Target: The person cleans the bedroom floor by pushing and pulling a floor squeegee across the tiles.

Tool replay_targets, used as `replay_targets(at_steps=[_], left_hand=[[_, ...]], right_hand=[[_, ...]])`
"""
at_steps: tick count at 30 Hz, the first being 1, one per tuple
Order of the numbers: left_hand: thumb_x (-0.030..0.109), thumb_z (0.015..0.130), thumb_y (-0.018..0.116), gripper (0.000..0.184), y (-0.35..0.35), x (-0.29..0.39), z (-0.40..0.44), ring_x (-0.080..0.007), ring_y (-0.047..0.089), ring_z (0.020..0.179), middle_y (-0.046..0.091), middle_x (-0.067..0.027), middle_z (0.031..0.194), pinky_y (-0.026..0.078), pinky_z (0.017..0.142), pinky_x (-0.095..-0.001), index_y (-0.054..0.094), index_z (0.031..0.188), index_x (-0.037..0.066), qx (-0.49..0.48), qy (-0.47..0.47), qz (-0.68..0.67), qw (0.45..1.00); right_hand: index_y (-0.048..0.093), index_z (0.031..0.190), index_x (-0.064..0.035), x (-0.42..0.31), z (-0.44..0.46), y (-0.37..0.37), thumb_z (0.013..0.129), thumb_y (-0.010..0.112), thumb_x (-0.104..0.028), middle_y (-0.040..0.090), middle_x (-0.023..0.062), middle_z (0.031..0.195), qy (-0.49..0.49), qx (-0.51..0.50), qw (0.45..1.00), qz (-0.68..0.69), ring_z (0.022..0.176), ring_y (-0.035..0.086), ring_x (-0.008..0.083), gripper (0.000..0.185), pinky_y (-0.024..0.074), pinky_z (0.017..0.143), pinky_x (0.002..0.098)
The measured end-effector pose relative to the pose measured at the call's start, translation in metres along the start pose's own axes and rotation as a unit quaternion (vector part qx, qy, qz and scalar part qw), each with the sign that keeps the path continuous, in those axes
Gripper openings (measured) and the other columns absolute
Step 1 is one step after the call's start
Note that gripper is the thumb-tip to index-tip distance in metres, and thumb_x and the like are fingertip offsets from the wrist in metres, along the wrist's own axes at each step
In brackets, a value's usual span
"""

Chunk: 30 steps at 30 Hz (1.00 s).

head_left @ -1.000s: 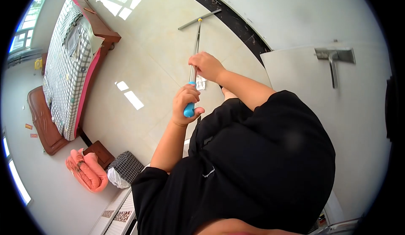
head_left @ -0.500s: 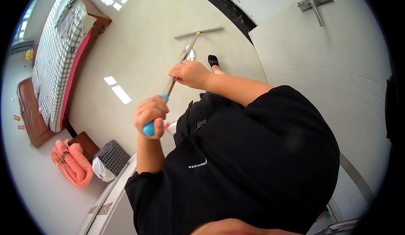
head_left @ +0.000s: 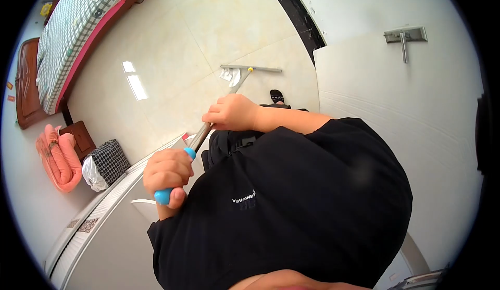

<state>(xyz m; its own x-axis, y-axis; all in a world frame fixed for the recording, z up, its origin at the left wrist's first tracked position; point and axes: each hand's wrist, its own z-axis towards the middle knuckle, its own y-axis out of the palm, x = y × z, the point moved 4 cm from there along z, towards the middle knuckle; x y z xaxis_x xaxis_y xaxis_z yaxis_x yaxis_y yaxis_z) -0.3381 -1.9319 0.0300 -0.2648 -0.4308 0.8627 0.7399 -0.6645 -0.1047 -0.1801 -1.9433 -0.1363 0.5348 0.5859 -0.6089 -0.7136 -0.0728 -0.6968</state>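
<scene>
My left hand (head_left: 167, 174) is closed around the blue grip (head_left: 163, 196) at the near end of a long metal pole. Farther along the pole, my right hand (head_left: 232, 112) wraps around the bare shaft (head_left: 199, 137). The pole belongs to a floor squeegee, whose wide thin bar (head_left: 268, 70) lies on the pale tiled floor beyond my hands. A yellow joint (head_left: 250, 70) links the bar and pole. Against the left half of the bar sits a crumpled white piece (head_left: 230, 76), perhaps paper or plastic. My foot in black patterned footwear (head_left: 277, 96) is close to the bar's right end.
A white door (head_left: 364, 82) with a metal handle (head_left: 405, 36) stands at right, beside a dark floor strip (head_left: 297, 9). At left are a bed with checked bedding (head_left: 78, 35), a rolled pink quilt (head_left: 58, 157) and a checked bag (head_left: 108, 161). A sliding-door track (head_left: 109, 201) runs at lower left.
Both hands and the squeegee have come closer to my body. The white piece, earlier under the pole, now lies against the bar's left half. The whole view has shifted too.
</scene>
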Motion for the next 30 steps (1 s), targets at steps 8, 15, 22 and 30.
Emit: replay_targets(at_steps=[8,15,22,30], left_hand=[[0.020,0.086,0.064,0.025,0.029,-0.005,0.045,-0.0214,0.058,0.053,0.056,-0.0032,0.060,0.052,0.058,-0.0354,0.049,0.071,0.008,-0.051,0.095,-0.008,0.994],[0.013,0.085,0.063,0.021,0.091,-0.078,0.100,-0.0231,0.060,0.058,0.057,-0.0052,0.062,0.055,0.070,-0.0401,0.050,0.070,0.007,-0.082,0.101,0.068,0.989],[0.001,0.077,0.072,0.018,0.133,-0.173,0.119,-0.0305,0.068,0.094,0.066,-0.0067,0.086,0.052,0.091,-0.0445,0.054,0.077,0.006,-0.089,-0.018,0.181,0.979],[0.006,0.083,0.071,0.022,0.162,-0.236,0.108,-0.0351,0.060,0.118,0.067,-0.0110,0.103,0.048,0.096,-0.0436,0.051,0.094,0.006,-0.020,-0.137,0.159,0.978]], right_hand=[[0.065,0.102,-0.0229,0.021,-0.015,-0.051,0.079,0.074,-0.030,0.066,-0.0049,0.084,-0.023,0.051,0.998,-0.004,0.074,0.063,0.0168,0.026,0.0478,0.068,0.0327],[0.066,0.109,-0.0204,0.109,-0.037,-0.105,0.079,0.072,-0.018,0.069,-0.0021,0.098,0.081,0.098,0.990,-0.068,0.080,0.066,0.0205,0.030,0.0505,0.069,0.0358],[0.067,0.105,-0.0188,0.231,-0.058,-0.111,0.087,0.063,-0.015,0.071,-0.0019,0.104,0.181,0.122,0.973,-0.076,0.084,0.069,0.0242,0.019,0.0545,0.071,0.0395],[0.066,0.106,-0.0184,0.282,-0.076,-0.104,0.088,0.062,-0.012,0.070,-0.0016,0.110,0.296,0.041,0.951,-0.078,0.089,0.069,0.0236,0.020,0.0558,0.074,0.0368]])
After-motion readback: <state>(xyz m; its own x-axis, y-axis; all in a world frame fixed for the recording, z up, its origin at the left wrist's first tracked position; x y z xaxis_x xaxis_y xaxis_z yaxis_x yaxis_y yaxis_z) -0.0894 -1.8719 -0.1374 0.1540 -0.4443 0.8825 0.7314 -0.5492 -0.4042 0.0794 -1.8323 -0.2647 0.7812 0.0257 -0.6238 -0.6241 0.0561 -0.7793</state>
